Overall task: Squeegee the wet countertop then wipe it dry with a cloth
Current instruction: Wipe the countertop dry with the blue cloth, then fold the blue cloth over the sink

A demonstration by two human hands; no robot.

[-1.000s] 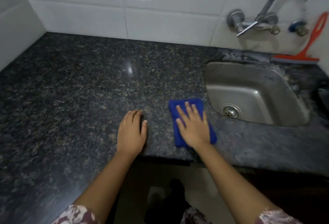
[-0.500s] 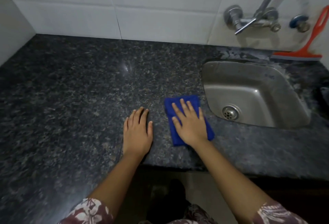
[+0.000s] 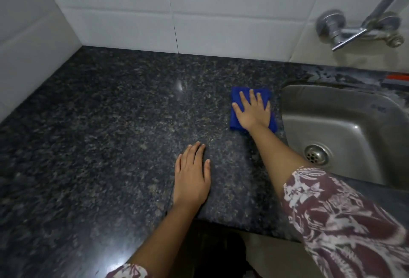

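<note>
Sleeves (image 3: 345,222) in a maroon-and-white floral print frame the near edge of the view as a person leans over a dark speckled granite countertop (image 3: 99,145). The left hand (image 3: 191,180) lies flat on the stone close to its front edge, palm down, fingers straight and held together, gripping nothing. Beyond it and to the right, the right hand (image 3: 252,111) reaches out on a bare forearm and presses flat on a folded blue cloth (image 3: 238,95), fingers spread wide across the top of it rather than curled around it. The cloth lies on the countertop just beside the left rim of a steel sink (image 3: 294,100), whose round drain (image 3: 316,156) shows at the bottom of the basin. Behind the sink, at the right edge of the view, a sliver of the squeegee (image 3: 397,79) shows in orange and grey on the wet-looking strip of stone; the rest of it is cut off. A chrome tap (image 3: 345,32) is fixed to the white tiled wall (image 3: 132,8) above, and a light reflection glints on the countertop's middle.
</note>
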